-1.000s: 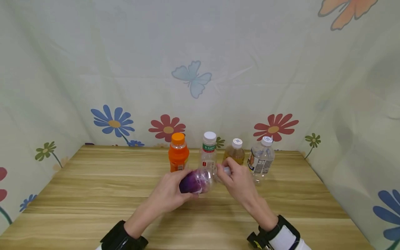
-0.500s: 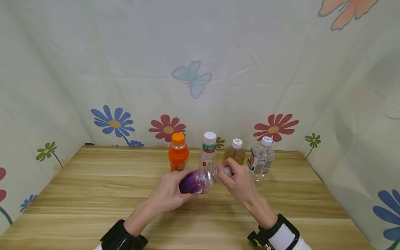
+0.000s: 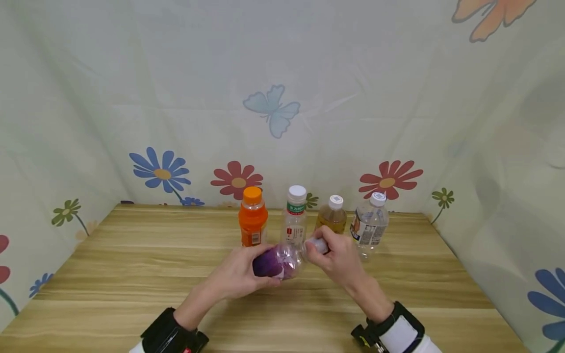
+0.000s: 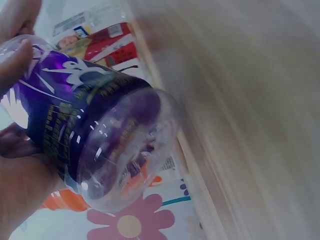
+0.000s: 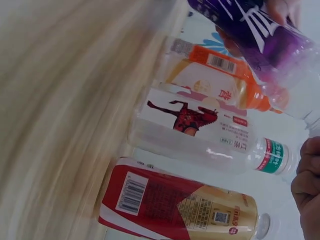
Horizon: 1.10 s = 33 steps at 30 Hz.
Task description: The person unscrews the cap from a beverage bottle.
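The purple-labelled bottle (image 3: 267, 264) has been shifted slightly nearer the person. It is held tilted above the wood-grain worktop (image 3: 132, 255), its body wrapped by the fingers of the left hand (image 3: 238, 274), its pale cap gripped by curled fingers of the right hand (image 3: 341, 257). Behind, four capped bottles (image 3: 295, 230) are lined up upright; the worktop is backed and flanked by pale cloth (image 3: 198, 113) printed with flowers and butterflies.

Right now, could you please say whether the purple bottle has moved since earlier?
Yes, slightly: the purple bottle has shifted down the head view against the orange bottle.
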Each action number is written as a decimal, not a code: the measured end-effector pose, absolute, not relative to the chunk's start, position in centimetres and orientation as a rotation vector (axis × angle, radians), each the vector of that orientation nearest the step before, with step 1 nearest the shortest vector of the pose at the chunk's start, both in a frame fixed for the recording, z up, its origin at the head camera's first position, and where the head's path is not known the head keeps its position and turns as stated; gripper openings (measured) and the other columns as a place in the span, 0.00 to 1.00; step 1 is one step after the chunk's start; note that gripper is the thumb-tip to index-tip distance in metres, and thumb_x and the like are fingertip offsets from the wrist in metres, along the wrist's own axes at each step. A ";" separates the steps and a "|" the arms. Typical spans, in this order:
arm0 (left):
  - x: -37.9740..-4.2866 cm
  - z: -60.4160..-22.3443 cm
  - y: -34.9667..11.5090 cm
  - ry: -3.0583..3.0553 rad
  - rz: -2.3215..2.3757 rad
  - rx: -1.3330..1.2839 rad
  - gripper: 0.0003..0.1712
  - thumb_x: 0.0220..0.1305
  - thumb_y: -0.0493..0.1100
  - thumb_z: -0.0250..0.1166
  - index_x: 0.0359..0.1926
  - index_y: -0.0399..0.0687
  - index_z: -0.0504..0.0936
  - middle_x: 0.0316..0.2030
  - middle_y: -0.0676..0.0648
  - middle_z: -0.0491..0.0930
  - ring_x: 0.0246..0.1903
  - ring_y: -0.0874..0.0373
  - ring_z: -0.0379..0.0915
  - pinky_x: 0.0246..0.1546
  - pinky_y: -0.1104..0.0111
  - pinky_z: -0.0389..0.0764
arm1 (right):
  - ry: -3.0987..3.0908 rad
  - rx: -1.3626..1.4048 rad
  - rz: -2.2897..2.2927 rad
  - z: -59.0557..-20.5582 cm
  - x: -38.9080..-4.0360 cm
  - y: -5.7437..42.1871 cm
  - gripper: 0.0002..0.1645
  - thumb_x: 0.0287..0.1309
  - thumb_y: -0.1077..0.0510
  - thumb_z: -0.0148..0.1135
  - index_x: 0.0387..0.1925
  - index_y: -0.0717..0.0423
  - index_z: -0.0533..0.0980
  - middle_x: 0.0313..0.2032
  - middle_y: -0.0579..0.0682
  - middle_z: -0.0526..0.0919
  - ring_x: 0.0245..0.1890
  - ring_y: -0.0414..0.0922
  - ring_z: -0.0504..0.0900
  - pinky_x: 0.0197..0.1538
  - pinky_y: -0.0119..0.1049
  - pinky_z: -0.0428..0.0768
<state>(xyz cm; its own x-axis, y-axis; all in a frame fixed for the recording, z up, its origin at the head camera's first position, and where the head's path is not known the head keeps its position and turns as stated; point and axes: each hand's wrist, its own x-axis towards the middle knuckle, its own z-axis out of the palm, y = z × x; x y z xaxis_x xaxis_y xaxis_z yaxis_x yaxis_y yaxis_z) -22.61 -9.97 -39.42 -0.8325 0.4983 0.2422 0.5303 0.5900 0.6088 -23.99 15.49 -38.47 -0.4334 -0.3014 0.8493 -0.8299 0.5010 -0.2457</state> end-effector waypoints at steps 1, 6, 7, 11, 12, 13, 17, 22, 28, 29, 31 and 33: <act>-22.6 -39.4 -10.0 -2.778 -1.101 -0.889 0.40 0.50 0.59 0.77 0.63 0.52 0.75 0.52 0.55 0.78 0.47 0.61 0.76 0.49 0.67 0.74 | -1.963 0.949 0.858 -38.5 -24.0 15.6 0.19 0.68 0.46 0.54 0.29 0.57 0.74 0.21 0.44 0.77 0.15 0.34 0.72 0.17 0.20 0.66; -22.7 -39.5 -10.0 -2.797 -1.141 -0.865 0.41 0.51 0.59 0.76 0.64 0.51 0.74 0.54 0.54 0.77 0.49 0.60 0.75 0.49 0.66 0.74 | -2.023 0.998 0.883 -38.5 -24.1 15.9 0.21 0.70 0.43 0.53 0.32 0.57 0.73 0.23 0.43 0.77 0.17 0.33 0.73 0.19 0.20 0.68; -22.7 -39.5 -10.1 -2.795 -1.146 -0.862 0.41 0.51 0.59 0.76 0.64 0.50 0.74 0.54 0.54 0.77 0.49 0.60 0.75 0.50 0.66 0.74 | -2.046 0.994 0.886 -38.5 -24.1 15.9 0.21 0.70 0.43 0.53 0.33 0.56 0.73 0.23 0.43 0.76 0.17 0.32 0.72 0.19 0.19 0.68; -22.8 -39.4 -10.2 -2.755 -1.109 -0.861 0.42 0.51 0.57 0.77 0.65 0.50 0.73 0.55 0.54 0.76 0.50 0.60 0.74 0.51 0.66 0.74 | -2.142 0.964 0.907 -38.2 -23.9 15.8 0.18 0.70 0.44 0.55 0.37 0.54 0.73 0.24 0.40 0.75 0.19 0.31 0.71 0.20 0.20 0.69; -22.8 -39.3 -10.2 -2.738 -1.093 -0.864 0.42 0.51 0.56 0.77 0.65 0.50 0.73 0.55 0.54 0.76 0.51 0.60 0.74 0.52 0.66 0.73 | -2.163 0.956 0.911 -38.0 -23.8 15.7 0.17 0.70 0.44 0.56 0.38 0.54 0.73 0.25 0.39 0.74 0.19 0.31 0.71 0.20 0.21 0.69; -22.8 -39.3 -10.2 -2.719 -1.066 -0.864 0.42 0.50 0.55 0.78 0.64 0.49 0.73 0.55 0.54 0.75 0.51 0.59 0.74 0.52 0.65 0.73 | -2.183 0.952 0.920 -37.8 -23.6 15.6 0.16 0.70 0.45 0.57 0.39 0.54 0.74 0.25 0.39 0.74 0.19 0.31 0.71 0.21 0.21 0.70; -22.7 -39.1 -10.2 -2.682 -0.962 -0.843 0.41 0.49 0.52 0.79 0.62 0.47 0.74 0.52 0.54 0.74 0.50 0.57 0.72 0.53 0.63 0.73 | -2.249 0.939 0.960 -37.0 -22.9 15.4 0.11 0.69 0.51 0.60 0.44 0.54 0.74 0.27 0.38 0.75 0.21 0.32 0.72 0.23 0.24 0.72; -22.5 -38.8 -10.0 -2.694 -0.926 -0.806 0.41 0.48 0.52 0.80 0.61 0.47 0.74 0.49 0.54 0.70 0.49 0.56 0.70 0.52 0.62 0.72 | -2.299 0.924 0.978 -36.4 -22.2 15.1 0.12 0.68 0.55 0.61 0.48 0.57 0.75 0.30 0.39 0.75 0.22 0.33 0.72 0.23 0.26 0.72; -22.5 -38.8 -10.1 -2.681 -0.939 -0.805 0.40 0.47 0.51 0.80 0.61 0.47 0.74 0.49 0.55 0.70 0.49 0.56 0.70 0.53 0.61 0.72 | -2.312 0.960 0.959 -36.1 -21.9 15.1 0.14 0.67 0.59 0.62 0.51 0.60 0.73 0.36 0.40 0.75 0.25 0.34 0.72 0.27 0.26 0.73; -22.5 -38.9 -10.1 -2.682 -0.934 -0.806 0.40 0.48 0.51 0.80 0.61 0.47 0.74 0.49 0.55 0.70 0.49 0.56 0.70 0.52 0.62 0.72 | -2.318 0.969 0.959 -36.0 -21.9 15.1 0.14 0.67 0.60 0.62 0.51 0.60 0.73 0.38 0.41 0.75 0.26 0.34 0.72 0.28 0.26 0.73; -22.5 -38.9 -10.1 -2.684 -0.930 -0.812 0.40 0.48 0.51 0.80 0.61 0.47 0.74 0.49 0.54 0.71 0.49 0.55 0.70 0.52 0.61 0.72 | -2.335 0.982 0.969 -35.9 -21.8 15.1 0.15 0.66 0.61 0.62 0.52 0.60 0.73 0.40 0.41 0.75 0.28 0.35 0.73 0.29 0.26 0.74; -22.6 -38.9 -10.2 -2.687 -0.928 -0.819 0.41 0.48 0.51 0.80 0.62 0.47 0.74 0.50 0.54 0.71 0.49 0.55 0.71 0.52 0.61 0.72 | -2.353 0.996 0.994 -35.8 -21.7 15.1 0.15 0.66 0.63 0.61 0.53 0.60 0.72 0.41 0.42 0.75 0.30 0.36 0.74 0.32 0.26 0.75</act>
